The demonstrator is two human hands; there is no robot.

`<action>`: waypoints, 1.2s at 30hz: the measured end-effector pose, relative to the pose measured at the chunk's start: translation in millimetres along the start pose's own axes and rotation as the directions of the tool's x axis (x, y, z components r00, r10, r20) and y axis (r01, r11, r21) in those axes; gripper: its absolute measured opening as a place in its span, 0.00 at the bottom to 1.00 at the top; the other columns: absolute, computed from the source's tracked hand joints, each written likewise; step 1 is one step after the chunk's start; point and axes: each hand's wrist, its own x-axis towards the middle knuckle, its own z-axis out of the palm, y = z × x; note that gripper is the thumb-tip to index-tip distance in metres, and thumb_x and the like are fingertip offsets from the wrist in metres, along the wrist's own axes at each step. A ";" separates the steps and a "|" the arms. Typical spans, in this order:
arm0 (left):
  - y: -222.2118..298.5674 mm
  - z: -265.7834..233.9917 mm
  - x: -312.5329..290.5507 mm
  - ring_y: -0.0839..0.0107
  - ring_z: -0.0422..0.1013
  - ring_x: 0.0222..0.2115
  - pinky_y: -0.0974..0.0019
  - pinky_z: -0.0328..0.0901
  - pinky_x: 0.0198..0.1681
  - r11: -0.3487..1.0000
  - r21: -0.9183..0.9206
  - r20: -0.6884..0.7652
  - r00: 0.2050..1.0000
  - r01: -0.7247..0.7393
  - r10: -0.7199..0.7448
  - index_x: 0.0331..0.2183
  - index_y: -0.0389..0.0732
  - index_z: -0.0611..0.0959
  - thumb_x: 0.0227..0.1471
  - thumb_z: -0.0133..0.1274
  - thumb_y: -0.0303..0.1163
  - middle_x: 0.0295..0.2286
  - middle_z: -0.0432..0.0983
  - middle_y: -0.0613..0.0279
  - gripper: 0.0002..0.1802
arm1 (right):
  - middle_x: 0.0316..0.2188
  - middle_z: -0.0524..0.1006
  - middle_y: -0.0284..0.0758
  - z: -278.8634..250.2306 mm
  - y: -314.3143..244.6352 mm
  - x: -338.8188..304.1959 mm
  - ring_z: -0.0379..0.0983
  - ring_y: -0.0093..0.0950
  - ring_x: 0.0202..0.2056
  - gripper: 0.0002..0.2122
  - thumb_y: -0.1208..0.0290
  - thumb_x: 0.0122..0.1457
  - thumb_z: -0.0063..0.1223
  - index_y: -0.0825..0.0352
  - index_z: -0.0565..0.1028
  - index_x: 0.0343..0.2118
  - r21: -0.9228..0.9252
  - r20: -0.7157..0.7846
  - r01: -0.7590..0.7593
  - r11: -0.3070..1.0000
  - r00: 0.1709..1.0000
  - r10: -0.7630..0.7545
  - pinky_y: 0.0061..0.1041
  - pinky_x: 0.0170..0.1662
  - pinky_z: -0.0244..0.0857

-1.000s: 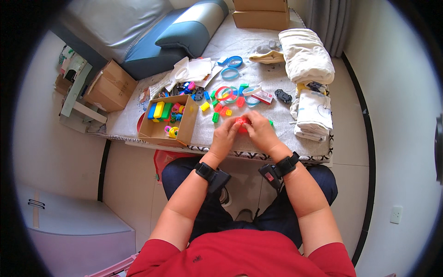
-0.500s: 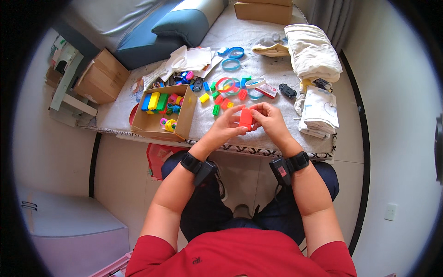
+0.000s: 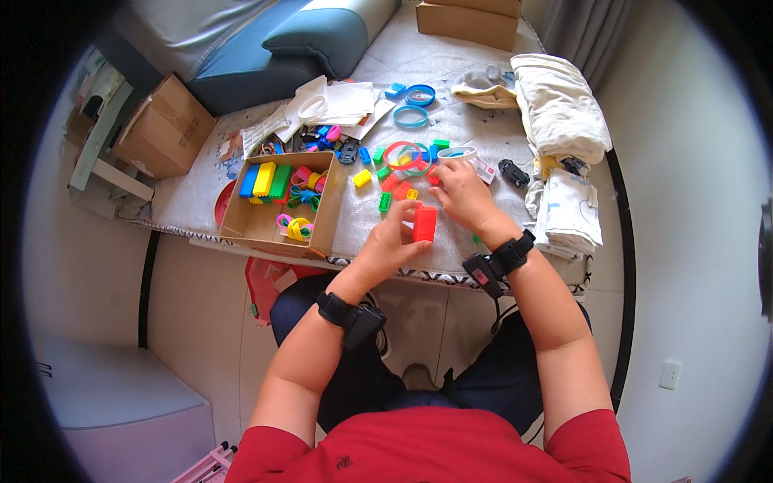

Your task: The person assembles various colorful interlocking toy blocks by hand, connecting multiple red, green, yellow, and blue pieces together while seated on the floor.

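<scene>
My left hand point(image 3: 390, 241) grips a stack of red building bricks point(image 3: 424, 224) near the bed's front edge, thumb on one side and fingers on the other. My right hand point(image 3: 467, 197) reaches a little farther off and to the right, its thumb and fingers closing round a loose red brick point(image 3: 434, 179), which they partly cover. Just left of it lie more loose bricks: red bricks point(image 3: 400, 190), a green brick point(image 3: 385, 202) and a yellow brick point(image 3: 362, 178). Behind them, a red wristband point(image 3: 402, 155) overlaps other wristbands; a white wristband point(image 3: 457, 153) lies beyond my right hand.
An open cardboard box point(image 3: 270, 221) at left holds brick stacks and coloured bands. Papers point(image 3: 346, 105) and blue wristbands point(image 3: 411, 117) lie farther back. A black toy car point(image 3: 513, 172) and folded cloths point(image 3: 561, 113) are at right. The bed's patterned edge point(image 3: 451, 278) runs in front.
My right hand has left the red stack and moved forward to a loose red brick. My left hand keeps the stack, now lower and closer to me. The view has shifted slightly.
</scene>
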 end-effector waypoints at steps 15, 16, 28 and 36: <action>-15.7 7.1 0.5 0.79 0.72 0.33 0.72 0.68 0.37 1.000 0.012 -0.033 0.999 -0.024 0.025 0.49 0.42 0.66 0.51 0.60 0.23 0.36 0.77 0.61 0.26 | 0.35 0.72 0.41 -15.0 -1.7 -16.3 0.69 0.43 0.41 0.12 0.82 0.47 0.53 0.65 0.74 0.37 0.019 0.075 0.181 0.983 0.980 -0.182 0.38 0.45 0.66; -15.1 8.1 0.5 0.79 0.72 0.33 0.72 0.68 0.37 1.000 0.014 -0.033 0.999 -0.027 0.028 0.49 0.42 0.66 0.51 0.60 0.23 0.36 0.77 0.61 0.26 | 0.36 0.72 0.41 -14.0 -2.8 -21.5 0.69 0.43 0.43 0.13 0.83 0.46 0.53 0.66 0.74 0.37 0.031 0.091 0.149 0.988 0.984 -0.152 0.37 0.46 0.66; -8.5 10.8 -0.3 0.78 0.72 0.39 0.72 0.67 0.45 0.994 -0.104 0.007 1.000 -0.030 0.030 0.48 0.37 0.74 0.57 0.56 0.28 0.38 0.78 0.62 0.17 | 0.38 0.79 0.37 -32.8 2.0 -45.3 0.77 0.27 0.39 0.13 0.79 0.54 0.57 0.68 0.75 0.43 0.761 0.203 -0.297 0.577 0.953 0.223 0.23 0.44 0.70; -10.7 14.1 0.4 0.68 0.78 0.32 0.67 0.70 0.37 0.996 0.032 -0.067 0.994 -0.086 0.088 0.38 0.38 0.82 0.51 0.61 0.34 0.31 0.81 0.55 0.13 | 0.40 0.77 0.32 -36.3 -16.8 -49.1 0.75 0.20 0.41 0.12 0.80 0.59 0.54 0.69 0.74 0.46 0.801 0.245 -0.292 0.522 0.956 0.160 0.20 0.47 0.69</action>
